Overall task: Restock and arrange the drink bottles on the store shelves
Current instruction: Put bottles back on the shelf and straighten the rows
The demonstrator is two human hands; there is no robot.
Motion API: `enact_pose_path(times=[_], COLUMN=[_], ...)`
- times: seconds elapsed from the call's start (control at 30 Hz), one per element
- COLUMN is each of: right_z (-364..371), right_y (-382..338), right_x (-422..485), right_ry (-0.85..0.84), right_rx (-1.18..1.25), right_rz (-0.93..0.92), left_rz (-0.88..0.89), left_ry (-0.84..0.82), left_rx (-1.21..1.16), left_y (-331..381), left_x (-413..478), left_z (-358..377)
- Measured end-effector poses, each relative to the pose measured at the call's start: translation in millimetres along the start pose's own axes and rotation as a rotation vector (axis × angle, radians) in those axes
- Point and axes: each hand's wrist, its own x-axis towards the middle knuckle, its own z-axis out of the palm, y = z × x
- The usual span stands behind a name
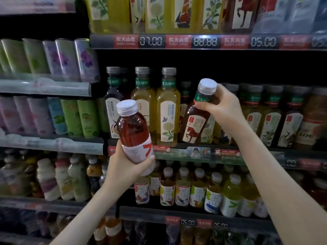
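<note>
A red drink bottle (132, 128) is being gripped low by the left hand (127, 167), clear of the shelves. A tilted horse-label bottle (195, 122) is being grasped by its neck in the right hand (221, 106) at the middle shelf (261, 156). Rows seem nearly full; both bottles are awaiting placement.
</note>
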Motion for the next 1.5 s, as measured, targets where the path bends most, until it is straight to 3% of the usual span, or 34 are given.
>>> enact_pose_path(times=[0.27,0.4,0.57,0.63,0.7,0.77,0.87,1.03,1.23,1.37,1.5], right_z=[23.3,32.0,28.1,22.6,10.2,-7.4,-31.5,-89.6,-178.6,-242.1,-293.5], right_y=[20.5,29.1,57.7,59.5,51.4,42.9,51.8,105.6,171.2,237.0,305.8], right_x=[38.2,48.6,37.1,17.2,-12.1,-45.7,-90.7,-139.3,-203.5,-243.4,-267.9], right_ry=[-0.052,-0.125,-0.372,-0.364,-0.302,-0.342,-0.46,-0.209,0.034,0.322,0.589], right_rx=[-0.133,-0.27,-0.8,-0.703,-0.365,-0.029,0.07,0.041,-0.031,-0.073,-0.066], right_rz=[0.072,-0.015,-0.226,-0.226,-0.1,0.072,0.254,0.521,0.643,0.795,0.857], left_rz=[-0.007,-0.017,-0.019,-0.037,-0.053,-0.055,-0.005,0.033,0.215,0.42,0.505], left_ry=[-0.029,-0.043,-0.101,-0.13,-0.177,-0.23,-0.366,-0.629,-0.951,-0.921,-0.883], left_rx=[-0.065,-0.063,-0.066,-0.073,-0.065,-0.046,0.029,0.148,0.207,0.383,0.463], left_y=[-4.0,-3.5,2.2,6.0,11.4,15.9,26.5,46.2,56.3,50.4,46.4], left_x=[10.3,13.7,14.7,12.0,6.8,-0.6,-12.7,-39.9,-67.5,-89.6,-105.9], left_z=[17.0,29.4,50.6,63.3,77.1,93.7,127.7,211.7,329.7,408.2,482.7])
